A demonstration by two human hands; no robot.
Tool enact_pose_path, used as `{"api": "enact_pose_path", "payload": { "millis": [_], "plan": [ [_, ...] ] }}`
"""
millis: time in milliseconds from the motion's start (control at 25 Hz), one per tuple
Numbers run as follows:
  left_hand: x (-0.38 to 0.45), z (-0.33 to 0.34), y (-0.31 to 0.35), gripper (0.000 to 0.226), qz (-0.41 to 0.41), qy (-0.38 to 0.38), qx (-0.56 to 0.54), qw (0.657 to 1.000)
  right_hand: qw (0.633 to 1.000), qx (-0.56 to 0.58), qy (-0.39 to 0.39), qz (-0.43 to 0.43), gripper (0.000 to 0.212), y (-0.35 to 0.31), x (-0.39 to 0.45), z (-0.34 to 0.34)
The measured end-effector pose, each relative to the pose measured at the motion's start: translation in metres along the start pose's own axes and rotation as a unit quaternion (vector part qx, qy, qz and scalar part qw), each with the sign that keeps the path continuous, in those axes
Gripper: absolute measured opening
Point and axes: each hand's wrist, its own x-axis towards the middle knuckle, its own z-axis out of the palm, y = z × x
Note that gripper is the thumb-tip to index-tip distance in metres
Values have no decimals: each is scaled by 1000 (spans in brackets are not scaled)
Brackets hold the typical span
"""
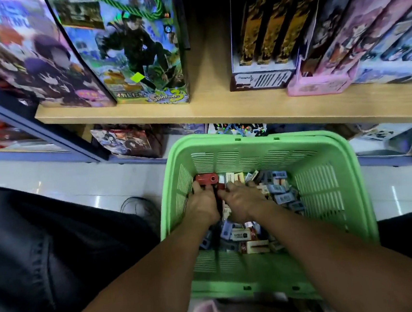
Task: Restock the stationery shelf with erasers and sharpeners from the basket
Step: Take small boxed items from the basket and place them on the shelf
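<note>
- Far left of fingers: dark trouser leg [32, 248], pale tiled floor [76, 178] beyond it, thin black cable loop [139, 207] on floor just left of basket.
- Up-left, well above fingers: illustrated boxes on wooden shelf [208, 115], incl. purple-toned box [39, 58] and green game box [134, 49] w/ green rope handle.
- Left hand [200, 204]: inside green basket [328, 181], fingers curled round red sharpener [207, 180] at basket's far-left corner, gripping it.
- Right hand [242, 202]: touching distance right of left hand, fingers curled down onto red piece and pile; exact grip unclear, tips partly hidden. Can't tell if holding anything.
- Under and right of fingers: loose pile of small erasers [281, 193], blue-grey and cream/brown wrappers, filling basket floor; more below wrists, near side.
- Basket itself: on floor in front of shelf, slotted walls, both forearms reaching in over near rim.
- Up-right of fingers: gold-and-black pack [270, 29] upright on shelf, pink tray [319, 87] beside it w/ upright boxes.
- Below shelf, behind basket: more boxed goods, blurred.
</note>
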Motion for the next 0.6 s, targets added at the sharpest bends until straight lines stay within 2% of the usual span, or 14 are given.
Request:
{"api": "enact_pose_path", "payload": {
  "millis": [80,160,320,440,600],
  "plan": [
    [2,3,-1,66,3,3,1,1000,1000,-14,-4,-9,89,-5,-4,9],
    [2,9,-1,70,10,-11,12,1000,1000,-27,1,-5,89,-5,-7,14],
    [-7,13,3,71,19,-28,-8,999,999,-25,8,-18,65,13,-17,8],
    [-15,11,3,78,-8,-36,-78,996,999,-2,-2,-40,57,23,-31,7],
    [-13,12,4,55,-8,-7,-208,978,998,38,-47,10,48,46,-46,-17]
  ]
}}
